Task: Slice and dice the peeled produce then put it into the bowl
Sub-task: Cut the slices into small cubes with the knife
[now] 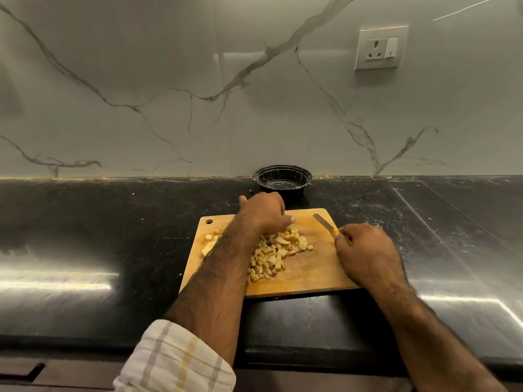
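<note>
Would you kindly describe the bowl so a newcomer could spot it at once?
Follow the black countertop back to the marble wall. The bowl sits there, just beyond the wooden cutting board. It is small, round, black and looks empty, the only container in view.

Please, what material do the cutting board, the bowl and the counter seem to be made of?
Board: wood or bamboo, matt tan with faint grain. Bowl: probably thin black plastic, glossy, with a rolled rim. Counter: polished black stone, likely granite; it mirrors the lights and shows pale flecks.
</note>
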The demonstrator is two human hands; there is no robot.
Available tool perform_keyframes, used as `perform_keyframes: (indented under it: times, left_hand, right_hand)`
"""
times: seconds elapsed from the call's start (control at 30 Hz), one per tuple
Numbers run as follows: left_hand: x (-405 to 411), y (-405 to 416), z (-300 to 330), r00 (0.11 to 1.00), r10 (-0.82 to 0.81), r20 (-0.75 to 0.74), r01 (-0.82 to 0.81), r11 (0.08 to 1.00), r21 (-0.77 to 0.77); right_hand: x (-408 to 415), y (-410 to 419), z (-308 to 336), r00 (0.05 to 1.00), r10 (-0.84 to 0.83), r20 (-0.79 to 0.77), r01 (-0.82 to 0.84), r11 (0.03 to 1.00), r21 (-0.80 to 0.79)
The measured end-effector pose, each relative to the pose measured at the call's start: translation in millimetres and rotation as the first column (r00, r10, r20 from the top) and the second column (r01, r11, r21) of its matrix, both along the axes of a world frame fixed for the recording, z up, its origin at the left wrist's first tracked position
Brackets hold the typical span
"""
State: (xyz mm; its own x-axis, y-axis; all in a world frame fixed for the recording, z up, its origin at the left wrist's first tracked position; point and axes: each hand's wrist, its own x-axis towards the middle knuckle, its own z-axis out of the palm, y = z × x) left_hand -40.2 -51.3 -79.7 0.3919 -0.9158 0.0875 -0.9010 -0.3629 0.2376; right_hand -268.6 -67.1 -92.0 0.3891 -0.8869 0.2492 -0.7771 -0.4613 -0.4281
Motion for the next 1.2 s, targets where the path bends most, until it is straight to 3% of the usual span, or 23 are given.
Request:
perform_keyframes:
  times: [0.2, 0.4, 0.73, 0.83, 1.0, 1.2]
  left_hand:
    - [-9.8, -3.6, -4.3, 0.981, -0.12, -0.152, 0.123, 0.992, 0.011]
    - [-9.5, -6.5, -7.1, 0.984, -0.124, -0.127, 0.123, 0.992, -0.015]
    - [-25.1, -14.1, -6.8, 0.999, -0.05, 0.009, 0.05, 0.999, -0.007]
    - [-25.1, -13.4, -7.5, 0.999, -0.029, 0.034, 0.03, 1.0, -0.01]
    - [-16.8, -5.5, -8.0, 0.992, -0.032, -0.119, 0.028, 0.999, -0.036]
    - [-22.6, -5.7, -6.1, 0.995, -0.018, -0.093, 0.014, 0.999, -0.039]
  right_hand:
    - [-1.1, -0.8, -1.0, 1.0, -0.007, -0.001, 0.007, 1.0, 0.001]
    - [-1.3, 7.3, 3.3, 0.999, 0.047, -0.003, -0.047, 0.998, -0.048]
    - [3.1, 22.6, 6.4, 0.943, 0.125, -0.307, -0.131, 0.991, 0.0]
    - [-5.5, 30.7, -1.4, 0.961, 0.092, -0.261, -0.11, 0.992, -0.057]
    - [-6.8, 34.0, 1.0, 0.99, 0.069, -0.121, -0.083, 0.99, -0.114]
    - [3.2, 36.8, 2.7, 0.969, 0.104, -0.223, -0.113, 0.993, -0.025]
